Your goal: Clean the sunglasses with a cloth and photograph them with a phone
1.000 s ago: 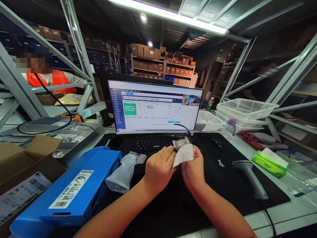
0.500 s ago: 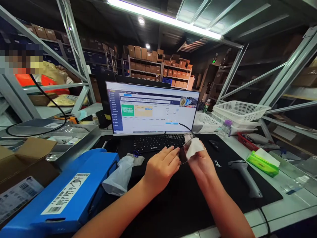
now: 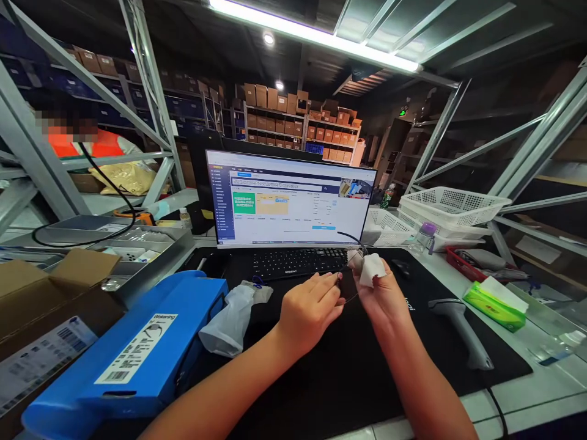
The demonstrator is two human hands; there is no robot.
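A pair of thin-rimmed glasses (image 3: 352, 237) is held between my hands above the black desk mat; one dark curved temple sticks up in front of the monitor. My right hand (image 3: 378, 293) is closed around a white wiping cloth (image 3: 372, 270), pressed over part of the glasses. With bent fingers, my left hand (image 3: 312, 305) grips the near side of the frame, and a clear lens edge shows between the hands. Most of the frame is hidden by fingers and cloth. To the left lie a crumpled white pouch (image 3: 229, 321) and a blue box (image 3: 137, 342) with a printed label.
Behind the hands stand a keyboard (image 3: 298, 263) and a lit monitor (image 3: 293, 208). On the right are a mouse (image 3: 402, 267), a grey barcode scanner (image 3: 463, 333), a tissue pack (image 3: 495, 302) and white baskets (image 3: 454, 205). An open carton (image 3: 50, 311) sits far left; another person (image 3: 92, 143) is beyond.
The view has swung slightly left, so everything sits further right. The white cloth has shifted a little in my right hand. Both hands keep their hold.
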